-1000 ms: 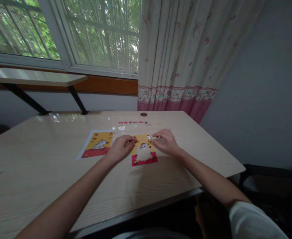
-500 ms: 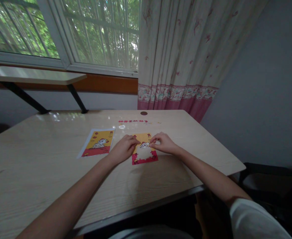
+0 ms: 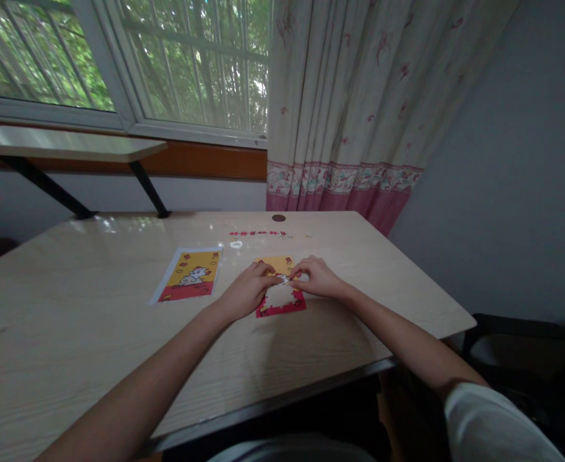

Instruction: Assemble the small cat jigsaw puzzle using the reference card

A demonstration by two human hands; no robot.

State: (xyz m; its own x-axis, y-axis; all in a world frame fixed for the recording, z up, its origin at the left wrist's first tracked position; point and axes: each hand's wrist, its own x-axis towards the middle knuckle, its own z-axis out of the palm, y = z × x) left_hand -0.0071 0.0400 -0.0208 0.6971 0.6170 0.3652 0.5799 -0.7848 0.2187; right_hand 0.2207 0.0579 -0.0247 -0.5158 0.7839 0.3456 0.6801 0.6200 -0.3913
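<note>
A partly assembled jigsaw puzzle [image 3: 281, 312] lies flat on the table, with a yellow top, a red bottom edge and a gap in the middle where bare tabletop shows. My left hand [image 3: 252, 289] rests over its left side, thumb and fingers apart, the thumb tip touching the white pieces at the centre. From the right, my right hand [image 3: 317, 277] pinches a small puzzle piece at the upper edge of the gap; the fingertips mostly cover it. Left of the puzzle lies a printed reference picture [image 3: 193, 279] of a white bird on yellow and red.
Loose puzzle pieces [image 3: 256, 233] form a row behind the puzzle, with a few paler ones at its right end. A dark round disc [image 3: 278, 218] sits at the table's back edge. A raised shelf [image 3: 70, 141] stands at back left, and a curtain [image 3: 344, 128] hangs behind.
My left hand has moved slightly right, its thumb now reaching the centre pieces. My right hand has stayed nearly in place, its fingertips a little closer to the gap.
</note>
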